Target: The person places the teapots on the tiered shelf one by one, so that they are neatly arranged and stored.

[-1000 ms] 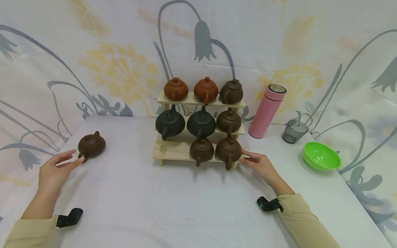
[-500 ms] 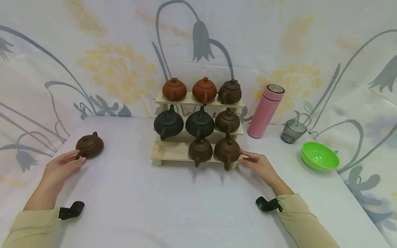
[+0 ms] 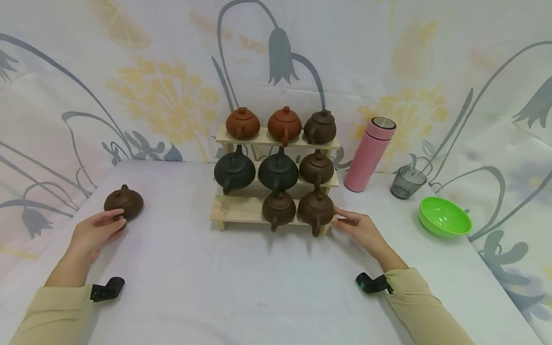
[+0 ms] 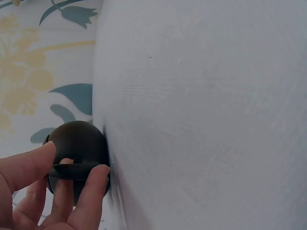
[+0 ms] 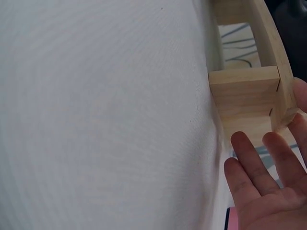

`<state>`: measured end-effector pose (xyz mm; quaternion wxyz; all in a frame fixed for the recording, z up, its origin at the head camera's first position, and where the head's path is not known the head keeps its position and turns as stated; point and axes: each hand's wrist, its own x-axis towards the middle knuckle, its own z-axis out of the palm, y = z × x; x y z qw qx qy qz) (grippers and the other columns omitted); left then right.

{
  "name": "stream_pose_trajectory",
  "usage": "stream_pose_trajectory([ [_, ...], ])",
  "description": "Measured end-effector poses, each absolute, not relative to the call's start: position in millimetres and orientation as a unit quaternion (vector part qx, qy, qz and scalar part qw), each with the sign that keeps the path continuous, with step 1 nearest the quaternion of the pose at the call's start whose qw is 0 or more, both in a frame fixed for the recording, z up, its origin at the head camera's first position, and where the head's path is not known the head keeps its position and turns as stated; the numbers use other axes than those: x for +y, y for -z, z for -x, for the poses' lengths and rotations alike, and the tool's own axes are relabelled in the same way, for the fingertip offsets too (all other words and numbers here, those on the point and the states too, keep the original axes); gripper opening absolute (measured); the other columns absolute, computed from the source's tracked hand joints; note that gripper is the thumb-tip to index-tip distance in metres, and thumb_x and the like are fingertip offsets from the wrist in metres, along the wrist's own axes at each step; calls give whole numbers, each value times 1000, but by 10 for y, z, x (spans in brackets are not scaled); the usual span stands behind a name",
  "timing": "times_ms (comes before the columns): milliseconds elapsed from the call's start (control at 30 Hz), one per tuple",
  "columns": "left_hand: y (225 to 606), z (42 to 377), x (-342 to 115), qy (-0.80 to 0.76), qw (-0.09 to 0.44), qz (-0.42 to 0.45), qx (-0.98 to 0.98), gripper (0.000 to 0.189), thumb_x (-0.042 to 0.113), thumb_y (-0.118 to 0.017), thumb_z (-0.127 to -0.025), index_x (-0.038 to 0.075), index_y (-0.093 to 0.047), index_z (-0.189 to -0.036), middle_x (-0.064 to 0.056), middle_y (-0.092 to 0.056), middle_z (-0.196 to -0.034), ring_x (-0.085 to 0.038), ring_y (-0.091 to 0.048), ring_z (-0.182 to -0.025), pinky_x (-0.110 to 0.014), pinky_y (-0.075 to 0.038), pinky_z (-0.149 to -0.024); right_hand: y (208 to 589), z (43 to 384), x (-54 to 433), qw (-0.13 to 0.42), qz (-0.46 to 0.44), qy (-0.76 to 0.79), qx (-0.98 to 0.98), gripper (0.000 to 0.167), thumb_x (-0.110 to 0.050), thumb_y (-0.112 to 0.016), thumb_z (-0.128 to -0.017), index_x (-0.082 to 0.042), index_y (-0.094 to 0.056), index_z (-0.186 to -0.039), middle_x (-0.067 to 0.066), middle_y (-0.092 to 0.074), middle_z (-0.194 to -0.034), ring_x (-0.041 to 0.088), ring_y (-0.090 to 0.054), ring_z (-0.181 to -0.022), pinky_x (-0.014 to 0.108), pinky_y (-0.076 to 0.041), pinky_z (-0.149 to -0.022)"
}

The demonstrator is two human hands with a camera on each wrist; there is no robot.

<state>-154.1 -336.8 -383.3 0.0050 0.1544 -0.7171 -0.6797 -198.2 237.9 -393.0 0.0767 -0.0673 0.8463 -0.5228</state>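
Observation:
At the table's left, my left hand (image 3: 92, 236) pinches the handle of a small dark brown teapot (image 3: 131, 201). The left wrist view shows the thumb and fingers about the handle (image 4: 76, 171), with the rounded body (image 4: 79, 139) beyond. The teapot seems to stand on the cloth. My right hand (image 3: 360, 233) holds the right end of a three-tier wooden rack (image 3: 239, 209). Thumb and index finger pinch its lowest board (image 5: 286, 98), while the other fingers (image 5: 247, 155) extend free. Two brown teapots, one of them a round teapot (image 3: 316, 209), sit on that tier, whose left part is bare.
Black teapots (image 3: 235, 171), a brown teapot (image 3: 316, 167) and reddish teapots (image 3: 284, 125) fill the upper tiers. Right of the rack stand a pink thermos flask (image 3: 369, 155), a grey clear cup (image 3: 408, 183) and a green bowl (image 3: 445, 218). White cloth (image 3: 241, 282) covers the table.
My left hand has moved right and closed on the teapot's handle. The teapot has turned slightly, its spout swinging left. My right hand keeps its place on the rack.

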Motion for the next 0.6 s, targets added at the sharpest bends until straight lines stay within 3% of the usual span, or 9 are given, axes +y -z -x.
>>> stream_pose_trajectory([
  [67,3830,1543,-3373,709,6,-144,-691,36,-4,-62,-86,31,-68,-79,13,-61,-84,4,-60,-73,-18,-53,-65,3932,1984,2384,74,67,521,848,54,-23,-66,-88,-4,-48,-135,17,-46,-136,31,-50,-118,43,-42,-94],
  [167,3826,1536,-3361,710,12,-137,-691,41,-10,-61,-84,30,-68,-78,13,-63,-77,2,-61,-71,-19,-53,-64,3944,1993,2390,73,70,520,848,54,-23,-66,-88,-4,-48,-135,17,-47,-135,30,-51,-117,42,-42,-93],
  [400,3801,1476,-3286,676,19,-151,-721,40,-8,-63,-83,32,-64,-79,12,-62,-74,2,-61,-69,-22,-54,-64,3955,2012,2389,74,69,517,850,55,-25,-67,-87,-5,-48,-135,16,-47,-135,29,-51,-117,42,-43,-92],
  [600,3742,1404,-3154,689,8,-104,-717,39,-7,-65,-83,32,-66,-83,9,-64,-78,-1,-63,-73,-24,-54,-66,3959,2018,2394,85,71,518,848,54,-24,-65,-89,-3,-47,-136,18,-46,-136,32,-50,-118,44,-42,-93],
])
